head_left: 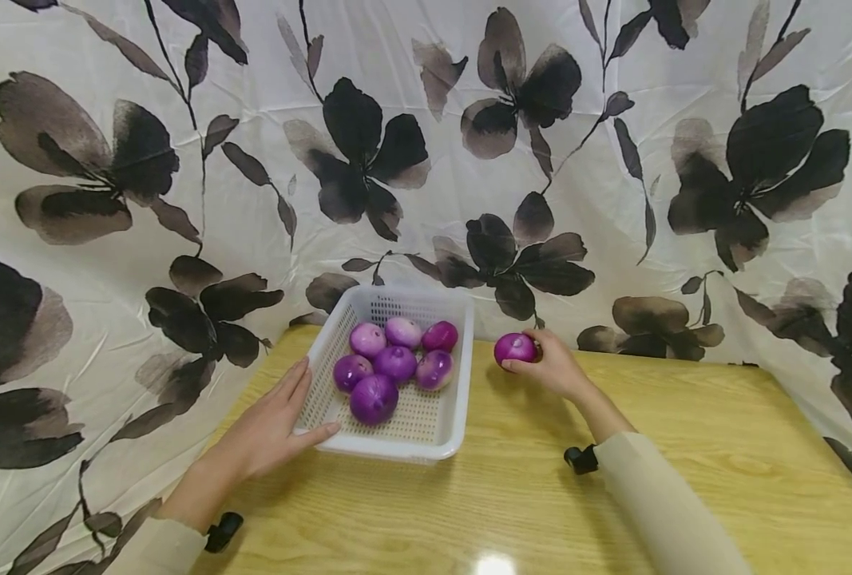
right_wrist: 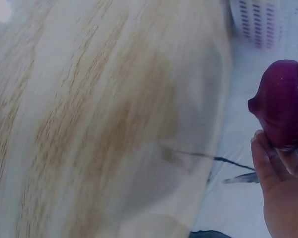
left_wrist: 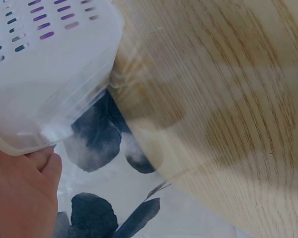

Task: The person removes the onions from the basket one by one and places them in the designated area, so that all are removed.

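A white perforated plastic basket (head_left: 457,427) stands on the table, with several purple-red onions (head_left: 395,364) lying inside it. My left hand (head_left: 263,427) holds the basket by its near left corner, thumb over the rim and fingers along the outer left side. In the left wrist view, fingers (left_wrist: 50,166) bend beneath the rim. To the right of the basket, my right hand (head_left: 560,369) grips one red onion (head_left: 515,349) between thumb and fingers near the table's back edge. The right wrist view shows this onion (right_wrist: 283,106) from the side, its pointed tip sticking out.
Pale wood forms the tabletop (head_left: 684,447). A white cloth (head_left: 426,208) with dark flower prints hangs behind the table and along its left side. Each wrist bears a small black device, one of them the right wrist device (head_left: 580,459).
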`<state>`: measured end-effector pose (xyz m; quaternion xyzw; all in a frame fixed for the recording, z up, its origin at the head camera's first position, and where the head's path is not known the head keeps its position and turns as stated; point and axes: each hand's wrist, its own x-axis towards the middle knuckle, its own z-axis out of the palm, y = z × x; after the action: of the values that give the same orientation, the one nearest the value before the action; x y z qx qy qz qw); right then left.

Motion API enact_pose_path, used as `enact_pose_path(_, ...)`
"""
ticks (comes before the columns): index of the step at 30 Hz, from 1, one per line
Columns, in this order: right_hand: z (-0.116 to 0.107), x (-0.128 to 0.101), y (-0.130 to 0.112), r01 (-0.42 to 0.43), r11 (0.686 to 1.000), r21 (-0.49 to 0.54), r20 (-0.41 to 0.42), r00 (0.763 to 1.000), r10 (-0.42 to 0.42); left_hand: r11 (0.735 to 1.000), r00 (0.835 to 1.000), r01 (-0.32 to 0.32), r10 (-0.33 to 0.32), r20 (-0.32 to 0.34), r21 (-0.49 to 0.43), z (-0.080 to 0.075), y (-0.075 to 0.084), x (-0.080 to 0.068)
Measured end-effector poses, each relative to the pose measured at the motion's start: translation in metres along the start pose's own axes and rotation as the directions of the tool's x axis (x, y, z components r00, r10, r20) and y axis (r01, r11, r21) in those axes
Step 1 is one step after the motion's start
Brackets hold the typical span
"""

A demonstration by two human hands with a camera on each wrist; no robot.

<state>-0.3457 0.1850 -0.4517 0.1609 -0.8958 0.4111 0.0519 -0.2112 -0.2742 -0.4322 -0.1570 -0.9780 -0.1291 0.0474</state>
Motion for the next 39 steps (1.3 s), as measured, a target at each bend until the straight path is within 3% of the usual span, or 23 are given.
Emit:
enact_pose_path(6,0.011,0.003,0.011,-0.060,0.998,-0.009,0.009,0.998,0.060,1.000,1.000,-0.013,0.013,-0.013,0.010,0.002,-0.002,-0.002)
enact_pose_path(17,0.020,0.013,0.018,-0.055,0.995,-0.088,0.005,0.998,0.056,1.000,1.000,-0.009,0.009,-0.010,0.009,0.003,-0.001,-0.001)
enact_pose_path(25,0.029,0.015,0.018,-0.125,0.992,-0.019,-0.008,0.992,0.125,1.000,1.000,-0.004,0.004,-0.008,0.009,0.003,0.000,0.000)
enact_pose_path(39,0.032,0.021,0.024,-0.112,0.993,-0.031,0.010,0.994,0.113,1.000,1.000,0.004,-0.004,-0.017,0.001,0.002,0.000,-0.002)
